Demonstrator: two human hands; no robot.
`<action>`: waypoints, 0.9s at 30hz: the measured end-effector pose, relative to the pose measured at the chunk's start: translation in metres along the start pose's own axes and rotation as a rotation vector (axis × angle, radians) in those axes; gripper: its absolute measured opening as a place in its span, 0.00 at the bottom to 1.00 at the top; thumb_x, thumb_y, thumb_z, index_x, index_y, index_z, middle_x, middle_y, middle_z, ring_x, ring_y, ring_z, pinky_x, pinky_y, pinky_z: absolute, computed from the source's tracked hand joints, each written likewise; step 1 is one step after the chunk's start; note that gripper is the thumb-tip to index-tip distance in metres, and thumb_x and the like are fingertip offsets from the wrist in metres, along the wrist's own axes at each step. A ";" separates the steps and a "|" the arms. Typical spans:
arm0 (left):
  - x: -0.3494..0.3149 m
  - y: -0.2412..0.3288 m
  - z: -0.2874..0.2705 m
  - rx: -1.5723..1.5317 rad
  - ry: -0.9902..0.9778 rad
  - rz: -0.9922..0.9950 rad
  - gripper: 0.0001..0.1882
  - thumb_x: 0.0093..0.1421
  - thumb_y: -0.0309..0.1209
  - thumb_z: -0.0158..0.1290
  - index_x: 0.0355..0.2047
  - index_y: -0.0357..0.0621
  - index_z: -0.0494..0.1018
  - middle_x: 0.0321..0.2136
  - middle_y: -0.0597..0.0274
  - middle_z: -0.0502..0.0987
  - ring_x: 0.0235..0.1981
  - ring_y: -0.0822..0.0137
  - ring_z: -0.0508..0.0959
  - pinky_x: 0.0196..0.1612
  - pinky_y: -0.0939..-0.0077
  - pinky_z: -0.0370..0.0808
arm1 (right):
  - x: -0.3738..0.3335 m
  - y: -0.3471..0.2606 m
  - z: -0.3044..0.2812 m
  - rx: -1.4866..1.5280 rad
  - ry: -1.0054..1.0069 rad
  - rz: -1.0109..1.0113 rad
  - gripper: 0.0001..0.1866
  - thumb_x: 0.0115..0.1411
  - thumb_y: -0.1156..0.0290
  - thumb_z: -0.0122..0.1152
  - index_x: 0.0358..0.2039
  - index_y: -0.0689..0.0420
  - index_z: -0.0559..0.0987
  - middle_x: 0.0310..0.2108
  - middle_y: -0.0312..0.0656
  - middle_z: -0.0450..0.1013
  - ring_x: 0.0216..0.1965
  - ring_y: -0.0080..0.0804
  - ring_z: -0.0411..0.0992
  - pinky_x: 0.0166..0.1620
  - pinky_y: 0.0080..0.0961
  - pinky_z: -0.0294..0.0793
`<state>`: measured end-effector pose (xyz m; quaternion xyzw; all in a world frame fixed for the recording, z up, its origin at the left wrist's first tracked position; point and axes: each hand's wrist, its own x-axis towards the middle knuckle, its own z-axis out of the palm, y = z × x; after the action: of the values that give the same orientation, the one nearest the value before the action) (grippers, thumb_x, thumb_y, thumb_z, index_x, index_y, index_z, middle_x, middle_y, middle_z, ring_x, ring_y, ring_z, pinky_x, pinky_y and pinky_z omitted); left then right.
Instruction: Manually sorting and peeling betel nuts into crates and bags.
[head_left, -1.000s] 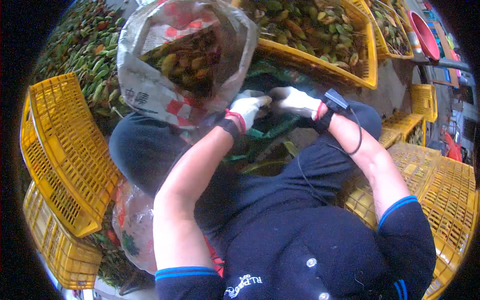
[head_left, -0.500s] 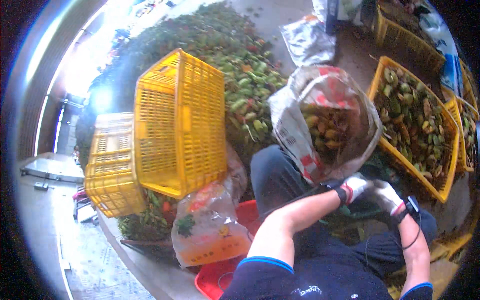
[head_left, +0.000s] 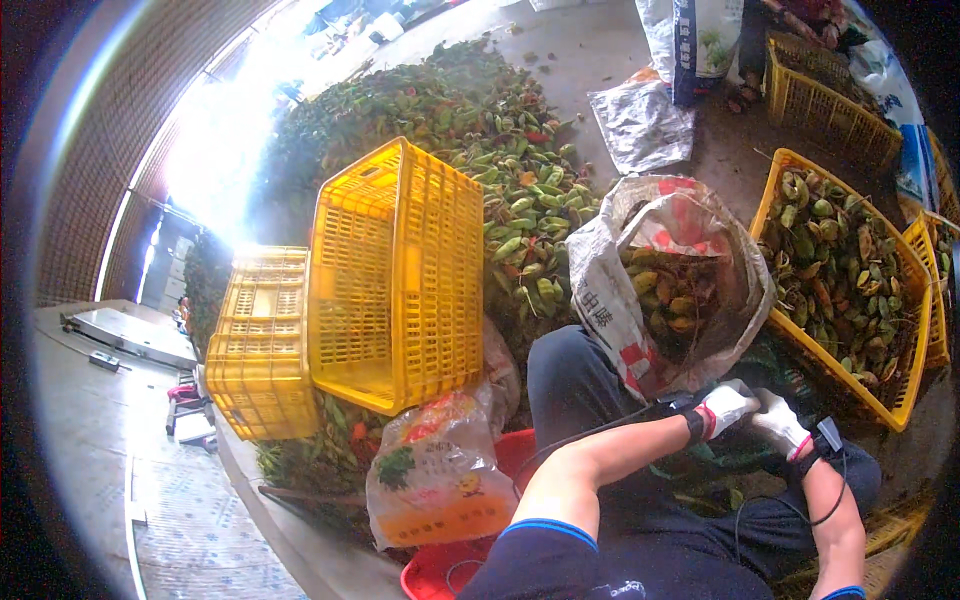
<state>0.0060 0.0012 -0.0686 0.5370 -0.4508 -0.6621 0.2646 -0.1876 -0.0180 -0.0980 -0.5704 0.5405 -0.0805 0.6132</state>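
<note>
Change since earlier frame: view is swinging further left; yellow crates are now sitting nearer the middle, while the gloved hands are staying together low at the right.
Left hand (head_left: 727, 408): is wearing a white glove with a red cuff; fingers are curled, pressed against the right glove; what they are pinching cannot be told.
Right hand (head_left: 781, 424): is gloved alike, closing toward the left; a small device and cable are riding on the wrist.
Open sack (head_left: 668, 285): is standing just above the hands, between the knees, holding yellowish-brown pods.
Filled crate (head_left: 905, 290): is lying just right of the sack, heaped with green pods.
Upright empty crate (head_left: 400, 280): is leaning on a second crate (head_left: 262, 350).
Pod heap (head_left: 480, 120): is spreading behind.
Step in hand: seemingly working one small item between both gloves.
Next move calls for: probably a short reach to the sack mouth.
</note>
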 end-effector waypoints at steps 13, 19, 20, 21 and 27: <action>0.005 -0.014 0.012 0.145 -0.027 -0.049 0.25 0.55 0.42 0.56 0.44 0.31 0.73 0.34 0.50 0.79 0.34 0.63 0.77 0.37 0.69 0.73 | 0.006 0.006 0.013 -0.533 0.174 0.040 0.27 0.50 0.64 0.60 0.51 0.63 0.75 0.48 0.59 0.74 0.53 0.53 0.71 0.52 0.35 0.72; 0.003 -0.033 0.019 0.058 -0.047 -0.142 0.19 0.55 0.38 0.55 0.41 0.35 0.76 0.32 0.53 0.80 0.33 0.64 0.77 0.36 0.68 0.73 | 0.001 -0.002 0.029 -0.653 0.143 0.003 0.22 0.49 0.63 0.61 0.44 0.60 0.77 0.42 0.57 0.76 0.47 0.57 0.74 0.46 0.40 0.75; 0.009 -0.039 0.027 0.035 -0.047 -0.135 0.18 0.55 0.37 0.54 0.41 0.36 0.76 0.32 0.53 0.80 0.33 0.64 0.77 0.36 0.68 0.73 | -0.003 -0.003 0.024 -0.695 0.138 -0.016 0.21 0.49 0.63 0.61 0.43 0.59 0.77 0.42 0.58 0.76 0.46 0.57 0.74 0.45 0.41 0.75; 0.011 -0.045 0.028 0.045 -0.058 -0.138 0.16 0.56 0.36 0.53 0.39 0.36 0.76 0.31 0.54 0.79 0.33 0.63 0.77 0.35 0.67 0.73 | -0.004 -0.008 0.025 -0.696 0.138 -0.026 0.21 0.49 0.63 0.61 0.43 0.59 0.77 0.42 0.58 0.76 0.46 0.57 0.74 0.45 0.41 0.75; 0.032 -0.100 0.033 0.272 -0.075 -0.101 0.12 0.58 0.33 0.49 0.36 0.39 0.76 0.32 0.50 0.80 0.35 0.54 0.79 0.36 0.63 0.75 | -0.004 -0.007 0.030 -0.859 0.045 -0.028 0.16 0.52 0.66 0.58 0.40 0.59 0.80 0.39 0.56 0.77 0.44 0.56 0.75 0.45 0.43 0.75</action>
<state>-0.0209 0.0297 -0.1715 0.5649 -0.5183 -0.6269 0.1388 -0.1629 0.0006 -0.0969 -0.7791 0.5305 0.1311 0.3072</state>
